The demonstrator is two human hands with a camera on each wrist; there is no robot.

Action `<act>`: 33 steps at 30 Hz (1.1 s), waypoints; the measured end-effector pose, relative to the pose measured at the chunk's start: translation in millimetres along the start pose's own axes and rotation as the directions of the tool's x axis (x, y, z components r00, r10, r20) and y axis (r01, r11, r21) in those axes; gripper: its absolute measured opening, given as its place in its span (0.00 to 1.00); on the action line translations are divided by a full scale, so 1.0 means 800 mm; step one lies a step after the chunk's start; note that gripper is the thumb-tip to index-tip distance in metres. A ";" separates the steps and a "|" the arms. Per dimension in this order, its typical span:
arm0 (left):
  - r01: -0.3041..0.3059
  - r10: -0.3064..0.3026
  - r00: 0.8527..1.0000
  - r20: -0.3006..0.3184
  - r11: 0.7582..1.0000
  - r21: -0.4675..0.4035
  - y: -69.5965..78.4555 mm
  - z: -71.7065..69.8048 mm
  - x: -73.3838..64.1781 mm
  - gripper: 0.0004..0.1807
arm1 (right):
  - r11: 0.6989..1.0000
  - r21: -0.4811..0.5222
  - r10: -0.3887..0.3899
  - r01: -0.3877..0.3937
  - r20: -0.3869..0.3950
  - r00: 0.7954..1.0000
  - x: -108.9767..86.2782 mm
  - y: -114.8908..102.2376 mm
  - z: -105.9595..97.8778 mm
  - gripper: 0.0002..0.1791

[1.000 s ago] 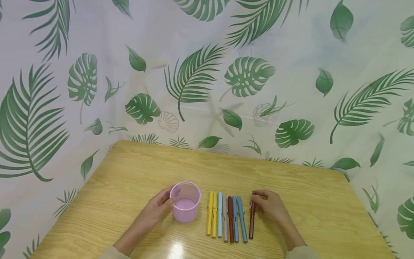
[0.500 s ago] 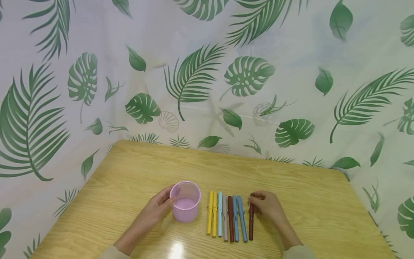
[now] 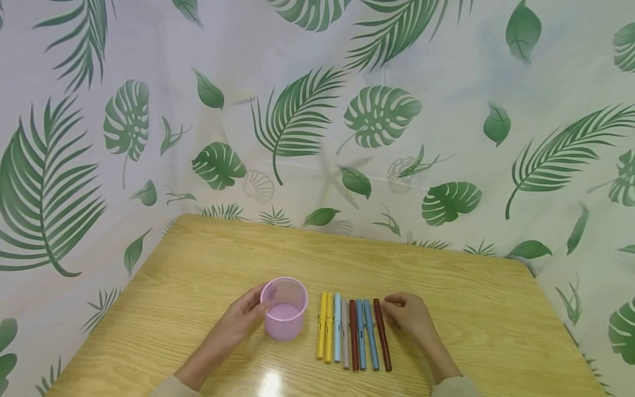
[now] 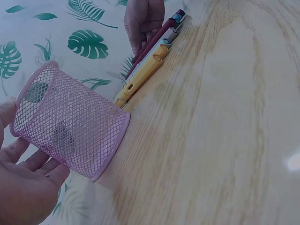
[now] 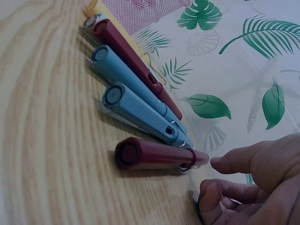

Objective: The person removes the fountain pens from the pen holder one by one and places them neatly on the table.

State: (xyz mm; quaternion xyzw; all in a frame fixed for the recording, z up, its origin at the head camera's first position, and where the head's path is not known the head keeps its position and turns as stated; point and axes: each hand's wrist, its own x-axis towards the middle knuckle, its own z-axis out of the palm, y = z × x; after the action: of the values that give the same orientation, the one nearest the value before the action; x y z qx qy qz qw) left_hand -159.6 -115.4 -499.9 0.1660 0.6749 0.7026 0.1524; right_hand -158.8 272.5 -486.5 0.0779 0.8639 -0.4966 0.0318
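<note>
My left hand grips a pink mesh pen holder that stands upright on the table, thumb over its rim and fingers behind the wall. Nothing shows inside it. To its right lies a row of capped pens: two yellow pens, a light blue pen, a grey pen, a dark red pen and two blue pens. At the right end lies another dark red pen, slightly slanted. Just beside its cap, my right hand holds nothing, thumb and fingers apart in the right wrist view.
The wood-grain table runs back to a white cloth backdrop printed with green leaves. A bright light reflection falls on the tabletop near the front.
My right hand moved the end dark red pen leftward to the row and let go of it; its lower end now slants right. The left hand and pen holder stayed put.
</note>
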 end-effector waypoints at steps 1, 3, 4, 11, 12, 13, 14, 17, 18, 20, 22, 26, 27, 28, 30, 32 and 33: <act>0.001 -0.001 1.000 -0.001 1.000 -0.001 0.000 0.000 0.000 0.32 | 1.000 -0.002 -0.001 0.001 0.000 1.000 -0.001 0.000 0.000 0.18; 0.003 -0.003 1.000 -0.004 1.000 0.002 0.001 0.000 0.000 0.32 | 1.000 -0.005 -0.002 0.002 0.000 1.000 -0.002 0.000 0.000 0.18; 0.005 -0.005 1.000 -0.006 1.000 0.002 0.001 0.000 0.000 0.32 | 1.000 -0.007 0.001 -0.001 -0.002 1.000 -0.003 -0.001 0.000 0.18; 0.022 -0.022 0.999 -0.024 1.000 0.009 0.004 -0.001 -0.004 0.32 | 0.997 -0.076 -0.023 0.020 -0.029 0.999 -0.005 -0.002 0.001 0.17; 0.025 -0.025 0.999 -0.027 1.000 0.009 0.004 -0.001 -0.004 0.31 | 0.994 -0.100 -0.038 0.035 -0.033 0.999 -0.006 -0.003 0.001 0.17; 0.028 -0.028 0.999 -0.031 1.000 0.011 0.004 -0.001 -0.005 0.31 | 0.992 -0.117 -0.053 0.049 -0.036 0.998 -0.008 -0.004 0.001 0.17; 0.030 -0.030 0.999 -0.034 0.999 0.013 0.004 -0.001 -0.005 0.31 | 0.990 -0.128 -0.068 0.063 -0.035 0.997 -0.009 -0.005 0.000 0.17; 0.029 -0.028 0.999 -0.044 0.999 0.017 0.005 0.000 -0.006 0.31 | 0.985 -0.142 -0.099 0.094 -0.026 0.995 -0.012 -0.007 0.000 0.18; 0.025 -0.024 0.999 -0.048 0.999 0.019 0.005 0.000 -0.006 0.31 | 0.983 -0.147 -0.111 0.107 -0.024 0.993 -0.013 -0.007 0.000 0.18; 0.017 -0.015 0.998 -0.059 0.999 0.029 0.006 0.002 -0.006 0.31 | 0.979 -0.158 -0.131 0.126 -0.025 0.991 -0.014 -0.008 0.000 0.18; 0.013 -0.010 0.997 -0.074 0.999 0.039 0.006 0.004 -0.007 0.31 | 0.972 -0.182 -0.157 0.150 -0.026 0.987 -0.017 -0.010 0.000 0.19; 0.017 -0.006 0.991 -0.132 0.996 0.084 0.006 0.010 -0.010 0.29 | 0.956 -0.219 -0.203 0.194 -0.019 0.979 -0.020 -0.017 0.001 0.23; 0.019 -0.004 0.989 -0.151 0.995 0.102 0.005 0.011 -0.011 0.29 | 0.952 -0.227 -0.214 0.205 -0.016 0.977 -0.021 -0.019 0.002 0.24; 0.018 0.002 0.986 -0.166 0.993 0.120 0.006 0.012 -0.011 0.29 | 0.947 -0.236 -0.225 0.216 -0.012 0.974 -0.023 -0.022 0.002 0.26; 0.010 0.022 0.982 -0.190 0.986 0.166 0.006 0.013 -0.012 0.30 | 0.936 -0.255 -0.250 0.241 0.000 0.968 -0.025 -0.026 0.003 0.30; -0.025 0.068 0.979 -0.191 0.975 0.220 0.008 0.011 -0.010 0.31 | 0.923 -0.277 -0.274 0.268 0.017 0.961 -0.028 -0.031 0.003 0.34; -0.045 0.094 0.978 -0.188 0.968 0.248 0.009 0.010 -0.010 0.31 | 0.916 -0.287 -0.286 0.282 0.028 0.958 -0.030 -0.033 0.003 0.35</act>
State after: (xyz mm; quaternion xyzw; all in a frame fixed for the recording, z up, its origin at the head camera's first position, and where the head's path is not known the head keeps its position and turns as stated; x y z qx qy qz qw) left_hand -149.1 -111.6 -492.6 0.1361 0.7613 0.6328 0.0382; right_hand -139.7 254.5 -461.8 -0.0501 0.9292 -0.3645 -0.0359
